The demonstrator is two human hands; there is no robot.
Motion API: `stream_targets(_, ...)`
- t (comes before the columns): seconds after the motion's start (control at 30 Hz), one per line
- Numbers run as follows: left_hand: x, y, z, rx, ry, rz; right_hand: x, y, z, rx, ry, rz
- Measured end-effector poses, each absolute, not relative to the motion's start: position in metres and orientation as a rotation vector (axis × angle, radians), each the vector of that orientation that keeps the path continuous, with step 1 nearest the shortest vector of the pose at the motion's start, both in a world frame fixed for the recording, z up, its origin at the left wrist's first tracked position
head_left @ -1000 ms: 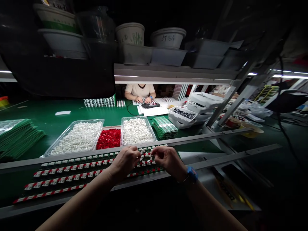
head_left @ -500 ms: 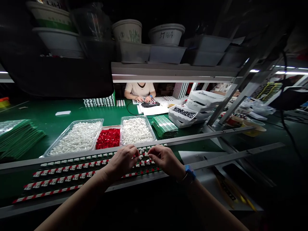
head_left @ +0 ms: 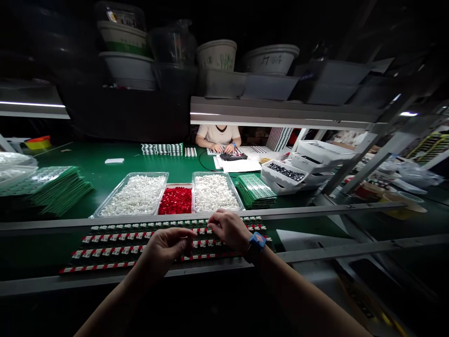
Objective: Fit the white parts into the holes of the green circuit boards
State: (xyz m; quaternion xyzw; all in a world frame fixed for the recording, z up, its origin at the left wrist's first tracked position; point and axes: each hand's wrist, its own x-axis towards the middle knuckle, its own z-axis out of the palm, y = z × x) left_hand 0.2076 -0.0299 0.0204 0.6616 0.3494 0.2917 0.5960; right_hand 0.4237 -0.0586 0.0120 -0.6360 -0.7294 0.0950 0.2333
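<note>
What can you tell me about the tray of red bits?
The tray is shallow, rectangular and pale, with a thin rim around a heaped pile of small, shiny red pieces, probably plastic. It lies flat on the green workbench, set between a clear tray and another clear tray, both full of white pieces.

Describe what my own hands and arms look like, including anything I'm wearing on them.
Your left hand and right hand are bare, with no gloves, and no sleeves show on either forearm. A blue watch sits on your right wrist. Nothing shows on your left wrist, and no cables run along either arm.
</note>
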Motion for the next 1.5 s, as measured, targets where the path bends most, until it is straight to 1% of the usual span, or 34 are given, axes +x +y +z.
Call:
stream_targets(0.27,0.179,-0.05,0.017,1.42,0.864,0.656,0.414,-0.058,0.025,-1.901,-2.154,0.237)
stream_targets(0.5,0.173,-0.055,0.007,1.326,0.874,0.602,0.429,-0.054,0.022,-1.751,-2.139,0.25)
stream_targets(0.67,0.175,-0.054,0.0,1.34,0.881,0.584,0.437,-0.067,0.039,-2.01,-2.053,0.168)
stream_targets(0.83,0.19,-0.05,0.001,1.446,0.89,0.624,0.427,-0.08,0.042,-2.197,-2.064,0.184)
stream_targets(1.0,0.21,-0.041,0.002,1.478,0.893,0.624,0.418,-0.082,0.037,-2.292,-1.994,0.188)
stream_targets(1.27,0.249,-0.026,0.016,1.84,0.868,0.554,0.427,-0.087,0.029,-2.175,-1.913,0.254)
stream_targets(1.5,0.268,-0.021,0.01,2.076,0.909,0.606,0.434,-0.093,0.03,-2.127,-1.845,0.226)
